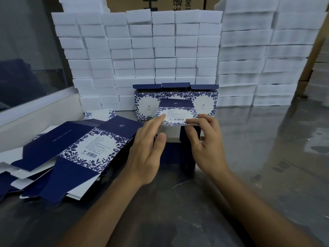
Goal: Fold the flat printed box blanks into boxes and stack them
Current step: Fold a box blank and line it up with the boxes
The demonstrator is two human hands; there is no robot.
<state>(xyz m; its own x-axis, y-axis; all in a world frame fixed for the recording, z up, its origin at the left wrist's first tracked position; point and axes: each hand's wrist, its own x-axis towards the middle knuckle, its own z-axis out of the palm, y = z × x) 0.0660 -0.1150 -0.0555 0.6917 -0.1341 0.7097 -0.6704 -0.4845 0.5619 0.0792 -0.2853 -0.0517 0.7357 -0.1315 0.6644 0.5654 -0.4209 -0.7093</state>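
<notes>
A blue-and-white floral box [177, 113] is held above the grey table at centre, its barcode panel facing me and a navy flap up at its far side. My left hand [147, 148] has its fingers straight, the fingertips touching the box's left end. My right hand [204, 138] pinches the box's lower right edge between thumb and curled fingers. Behind it three folded boxes [142, 102] stand in a row with their top flaps open. A loose pile of flat printed blanks [74, 150] lies on the left of the table.
A wall of white foam blocks [142, 50] rises behind the folded boxes, with taller stacks [267, 59] on the right. A brown carton [156, 3] stands behind them. A glass partition [26, 59] with a white ledge runs along the left. The grey tabletop [267, 157] extends rightward.
</notes>
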